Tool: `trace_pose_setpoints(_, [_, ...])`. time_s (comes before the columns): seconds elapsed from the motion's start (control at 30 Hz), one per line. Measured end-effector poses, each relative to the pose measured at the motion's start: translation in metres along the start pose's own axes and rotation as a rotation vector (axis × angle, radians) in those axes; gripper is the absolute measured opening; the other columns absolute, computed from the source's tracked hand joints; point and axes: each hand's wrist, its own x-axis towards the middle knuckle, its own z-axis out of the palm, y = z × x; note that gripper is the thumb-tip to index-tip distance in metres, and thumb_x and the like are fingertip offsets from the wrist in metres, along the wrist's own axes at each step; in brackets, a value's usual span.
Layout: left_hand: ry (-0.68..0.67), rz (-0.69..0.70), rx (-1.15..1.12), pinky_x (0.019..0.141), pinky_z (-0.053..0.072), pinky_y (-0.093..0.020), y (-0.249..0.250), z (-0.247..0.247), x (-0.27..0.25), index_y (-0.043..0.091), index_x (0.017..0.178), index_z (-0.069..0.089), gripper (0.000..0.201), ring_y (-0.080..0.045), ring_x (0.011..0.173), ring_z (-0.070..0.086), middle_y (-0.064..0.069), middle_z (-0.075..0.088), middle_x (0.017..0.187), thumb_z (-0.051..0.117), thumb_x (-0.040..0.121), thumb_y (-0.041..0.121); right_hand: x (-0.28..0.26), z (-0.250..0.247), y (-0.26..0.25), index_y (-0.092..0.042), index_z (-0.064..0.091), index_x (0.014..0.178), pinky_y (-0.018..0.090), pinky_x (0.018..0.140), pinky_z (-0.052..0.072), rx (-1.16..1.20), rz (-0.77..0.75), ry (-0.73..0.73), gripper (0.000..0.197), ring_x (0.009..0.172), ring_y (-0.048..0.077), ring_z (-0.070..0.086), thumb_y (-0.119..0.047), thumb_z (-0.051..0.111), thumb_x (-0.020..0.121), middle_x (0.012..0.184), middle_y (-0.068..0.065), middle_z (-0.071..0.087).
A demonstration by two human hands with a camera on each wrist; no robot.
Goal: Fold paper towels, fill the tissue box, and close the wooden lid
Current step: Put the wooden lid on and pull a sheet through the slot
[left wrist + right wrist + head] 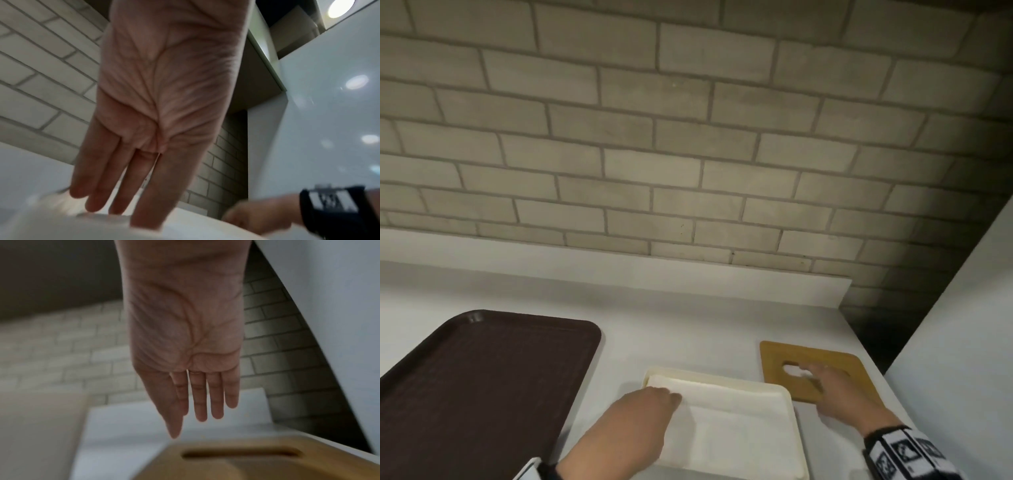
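On the counter [688,325]: one tissue box [787,394], one wooden lid [835,356], perhaps untouched.

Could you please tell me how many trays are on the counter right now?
1: the dark brown tray lies on the counter's left side, left of the tissue box. The picture's edge cuts it off, so others could lie out of view.

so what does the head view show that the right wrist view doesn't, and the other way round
Only the head view shows the dark brown plastic tray, the cream tissue box filled with folded white paper towels, and the left hand resting on them. Only the right wrist view shows the right hand's palm side, fingers straight above the lid. Both show the flat wooden lid with its oval slot, the white counter and the brick wall.
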Motion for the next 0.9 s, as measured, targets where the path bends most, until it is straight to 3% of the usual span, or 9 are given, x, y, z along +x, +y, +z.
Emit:
trace_pose_setpoints(0.13, [0.249, -0.019, -0.075, 0.1, 0.044, -0.029, -0.007, -0.005, -0.017, 0.029, 0.138, 0.043, 0.046, -0.015, 0.122, 0.052, 0.005, 0.053, 0.136, 0.041, 0.095, 0.012, 0.005, 0.012, 0.01, -0.032, 0.034, 0.141, 0.026, 0.107, 0.035, -0.136, -0.023, -0.022, 0.06, 0.126, 0.011, 0.045, -0.01, 0.055, 0.089, 0.14, -0.006, 0.044])
trace_pose_setpoints(0.27, [0.428, -0.033, -0.216, 0.104, 0.035, -0.018, -0.014, -0.01, -0.025, 0.04, 0.141, 0.037, 0.042, -0.001, 0.131, 0.042, 0.022, 0.043, 0.144, 0.04, 0.099, 0.031, 0.009, 0.018, 0.019, -0.033, 0.045, 0.135, 0.021, 0.105, 0.034, -0.178, -0.066, 0.064, 0.052, 0.121, 0.008, 0.049, -0.014, 0.059, 0.089, 0.131, -0.009, 0.051])
trace_pose_setpoints(0.33, [0.483, -0.057, -0.27, 0.102, 0.037, -0.016, -0.014, -0.013, -0.024, 0.042, 0.14, 0.038, 0.041, 0.0, 0.129, 0.044, 0.023, 0.044, 0.143, 0.04, 0.099, 0.034, 0.01, 0.017, 0.022, -0.033, 0.041, 0.138, 0.023, 0.109, 0.03, -0.148, -0.088, 0.057, 0.056, 0.128, 0.01, 0.043, -0.016, 0.061, 0.088, 0.138, -0.009, 0.046])
trace_pose_setpoints(0.47, [0.545, -0.106, -0.352, 0.097, 0.042, -0.018, -0.01, -0.014, -0.02, 0.042, 0.135, 0.043, 0.037, 0.001, 0.123, 0.05, 0.023, 0.052, 0.135, 0.042, 0.098, 0.037, 0.015, 0.017, 0.022, -0.034, 0.032, 0.143, 0.03, 0.114, 0.024, -0.107, -0.096, -0.002, 0.059, 0.135, 0.013, 0.037, -0.013, 0.055, 0.092, 0.147, -0.006, 0.039])
trace_pose_setpoints(0.57, [0.563, -0.116, -0.387, 0.095, 0.041, -0.015, -0.007, -0.01, -0.018, 0.043, 0.133, 0.045, 0.036, 0.003, 0.119, 0.051, 0.025, 0.053, 0.132, 0.043, 0.098, 0.037, 0.018, 0.013, 0.018, -0.035, 0.035, 0.142, 0.025, 0.111, 0.026, -0.071, -0.115, -0.046, 0.06, 0.132, 0.013, 0.039, -0.013, 0.058, 0.091, 0.144, -0.006, 0.041])
trace_pose_setpoints(0.67, [0.567, -0.125, -0.452, 0.092, 0.042, -0.015, -0.006, -0.008, -0.016, 0.041, 0.129, 0.05, 0.033, 0.003, 0.114, 0.055, 0.025, 0.058, 0.123, 0.046, 0.097, 0.036, 0.012, 0.0, 0.013, -0.038, 0.029, 0.143, 0.017, 0.103, 0.023, 0.092, -0.154, -0.061, 0.069, 0.134, 0.013, 0.033, -0.011, 0.061, 0.088, 0.144, -0.014, 0.03])
trace_pose_setpoints(0.73, [0.605, -0.123, -0.597, 0.088, 0.046, -0.017, -0.006, -0.01, -0.014, 0.038, 0.122, 0.057, 0.028, 0.002, 0.103, 0.061, 0.024, 0.064, 0.106, 0.05, 0.096, 0.033, 0.003, -0.013, 0.003, -0.048, 0.021, 0.137, 0.019, 0.104, 0.023, 0.18, -0.181, 0.018, 0.073, 0.137, 0.014, 0.029, -0.016, 0.063, 0.088, 0.151, -0.01, 0.026])
trace_pose_setpoints(0.8, [0.658, -0.12, -0.786, 0.082, 0.048, -0.015, -0.005, -0.012, -0.009, 0.035, 0.114, 0.062, 0.022, 0.004, 0.091, 0.062, 0.024, 0.064, 0.091, 0.054, 0.094, 0.031, -0.01, -0.028, -0.013, -0.047, 0.02, 0.137, 0.02, 0.104, 0.024, 0.207, -0.205, 0.077, 0.07, 0.136, 0.016, 0.03, -0.023, 0.063, 0.088, 0.149, -0.003, 0.03])
trace_pose_setpoints(0.9, [0.641, -0.108, -1.142, 0.086, 0.052, -0.026, 0.007, -0.019, -0.001, 0.035, 0.103, 0.063, 0.014, -0.008, 0.092, 0.066, 0.009, 0.069, 0.098, 0.052, 0.094, 0.036, -0.041, -0.051, -0.054, -0.041, 0.022, 0.143, 0.007, 0.096, 0.02, 0.218, -0.352, 0.069, 0.067, 0.128, 0.008, 0.032, -0.027, 0.061, 0.09, 0.132, -0.013, 0.031])
